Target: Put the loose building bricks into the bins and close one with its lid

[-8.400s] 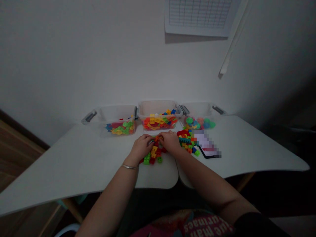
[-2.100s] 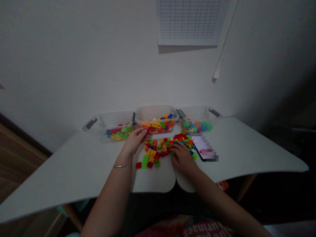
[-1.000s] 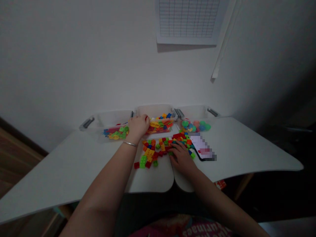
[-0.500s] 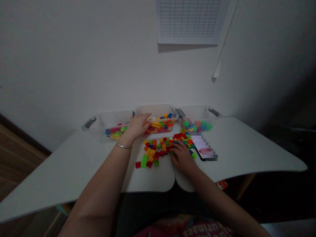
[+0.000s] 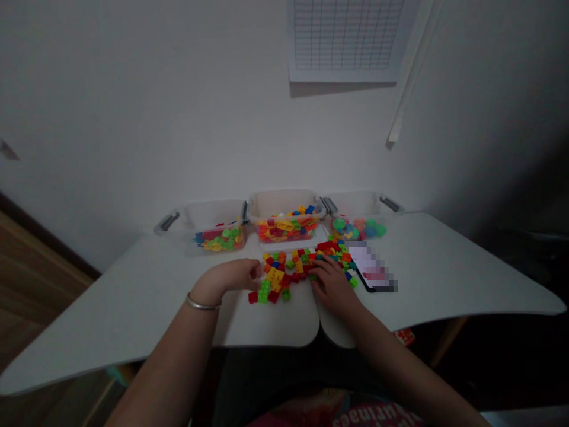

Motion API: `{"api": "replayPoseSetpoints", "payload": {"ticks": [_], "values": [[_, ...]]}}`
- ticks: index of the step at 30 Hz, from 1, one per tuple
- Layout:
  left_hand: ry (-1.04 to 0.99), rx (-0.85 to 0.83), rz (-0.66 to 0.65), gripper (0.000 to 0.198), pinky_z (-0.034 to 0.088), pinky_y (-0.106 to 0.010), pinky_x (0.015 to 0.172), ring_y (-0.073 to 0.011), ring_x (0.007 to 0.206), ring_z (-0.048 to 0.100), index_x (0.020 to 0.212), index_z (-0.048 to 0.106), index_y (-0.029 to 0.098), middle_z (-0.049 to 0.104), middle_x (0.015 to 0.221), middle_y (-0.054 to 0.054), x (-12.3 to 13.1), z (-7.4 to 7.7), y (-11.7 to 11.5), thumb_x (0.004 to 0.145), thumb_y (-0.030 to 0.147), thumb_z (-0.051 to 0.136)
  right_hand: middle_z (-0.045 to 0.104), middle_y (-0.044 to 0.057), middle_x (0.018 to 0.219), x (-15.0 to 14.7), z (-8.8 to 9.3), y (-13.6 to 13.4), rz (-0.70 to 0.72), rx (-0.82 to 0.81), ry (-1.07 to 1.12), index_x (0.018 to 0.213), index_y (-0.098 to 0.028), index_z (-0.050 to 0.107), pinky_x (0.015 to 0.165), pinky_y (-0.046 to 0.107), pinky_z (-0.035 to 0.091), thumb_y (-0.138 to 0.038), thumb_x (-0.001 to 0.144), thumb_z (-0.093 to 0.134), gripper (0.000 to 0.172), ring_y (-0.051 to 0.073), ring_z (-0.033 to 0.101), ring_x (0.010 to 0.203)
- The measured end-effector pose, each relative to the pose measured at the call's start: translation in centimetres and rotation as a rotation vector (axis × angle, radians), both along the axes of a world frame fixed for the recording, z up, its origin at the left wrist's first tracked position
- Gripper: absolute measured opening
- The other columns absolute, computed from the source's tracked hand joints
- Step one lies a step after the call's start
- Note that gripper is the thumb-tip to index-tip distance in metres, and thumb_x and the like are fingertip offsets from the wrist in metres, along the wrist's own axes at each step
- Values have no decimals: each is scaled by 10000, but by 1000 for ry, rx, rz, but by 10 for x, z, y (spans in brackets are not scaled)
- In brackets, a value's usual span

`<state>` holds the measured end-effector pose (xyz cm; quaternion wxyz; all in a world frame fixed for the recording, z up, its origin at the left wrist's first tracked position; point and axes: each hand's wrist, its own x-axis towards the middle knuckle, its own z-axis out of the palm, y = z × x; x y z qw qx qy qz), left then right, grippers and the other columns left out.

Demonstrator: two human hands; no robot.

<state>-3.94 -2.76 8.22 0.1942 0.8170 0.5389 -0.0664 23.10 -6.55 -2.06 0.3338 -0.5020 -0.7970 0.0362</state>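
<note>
A loose pile of building bricks [image 5: 275, 277] in red, yellow, green, orange and blue lies on the white table. At its left edge, my left hand [image 5: 233, 276], with a silver bangle at the wrist, hovers with curved fingers and thumb apart; nothing shows in it. My right hand [image 5: 333, 284] rests over the right part of the pile, fingers spread and touching bricks, some of which it covers. Behind the pile, a clear bin [image 5: 287, 216] holds many more bricks of the same kind.
To the left stands a clear bin [image 5: 195, 216] of green, yellow and blue pieces. Another clear bin [image 5: 355, 204] with round translucent pieces is at the right. A phone [image 5: 367, 264] lies right of the pile. A seam splits the table [image 5: 427, 267] near its front edge.
My left hand has moved back from the middle bin, down and towards me, to the left side of the pile. My right hand has stayed on the bricks.
</note>
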Motion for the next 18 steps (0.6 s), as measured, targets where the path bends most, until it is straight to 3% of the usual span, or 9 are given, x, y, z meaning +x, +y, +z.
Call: {"api": "replayPoseSetpoints", "payload": {"ticks": [6,11,18], "values": [[51,-169,-10,318,416,-248,571,-173,659,577,845,632,178,665,761,-4,5,-18,-4,564,303,716,623,109,1254,-1,2,-1,8,2,0,1065,-186,692,1110,523,351,-171,856,529,265,291,377,1353],[73,-100,-31,378,445,-260,609,-190,700,596,896,647,165,676,861,-38,3,-25,-11,547,265,752,620,115,1257,-1,1,-1,2,-8,-4,1061,-170,693,1117,516,344,-167,853,529,265,290,377,1351],[65,-24,-16,227,436,-253,619,-180,691,583,835,674,151,685,818,-52,7,-34,-10,610,144,646,615,105,1265,-1,1,0,4,-7,1,1080,-178,680,1113,525,348,-134,810,558,300,296,382,1345]]}}
